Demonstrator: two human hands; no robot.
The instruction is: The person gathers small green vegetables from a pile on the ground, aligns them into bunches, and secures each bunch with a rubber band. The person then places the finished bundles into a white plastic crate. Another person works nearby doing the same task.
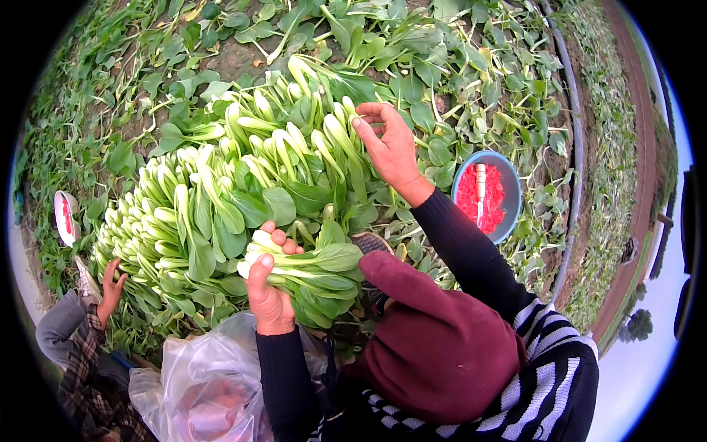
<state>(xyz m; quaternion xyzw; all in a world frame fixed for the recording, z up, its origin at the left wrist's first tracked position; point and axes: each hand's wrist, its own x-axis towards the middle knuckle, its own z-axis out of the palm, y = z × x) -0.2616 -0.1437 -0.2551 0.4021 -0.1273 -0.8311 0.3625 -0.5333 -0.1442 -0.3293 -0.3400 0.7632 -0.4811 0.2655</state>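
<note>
My left hand (pixel 270 287) holds a bunch of leafy greens with pale stems, like bok choy (pixel 317 271), its leaves pointing right. My right hand (pixel 389 146) is raised at the right edge of a long heap of cut greens (pixel 243 160). Its thumb and fingers are curled near the stems; whether they touch one cannot be told. The heap lies on the ground, most stem ends facing up and left. A blue bowl (pixel 519 193) right of my right arm holds red ties or strips (pixel 467 193) and a knife with a wooden handle (pixel 481 182).
A clear plastic bag (pixel 193 370) with reddish contents stands below my left hand. At the far left a co-worker's hand (pixel 112 290) touches or nears the heap, below a white bowl (pixel 67 218) with red material. A grey hose (pixel 577 127) crosses the field at right; loose leaves cover the soil.
</note>
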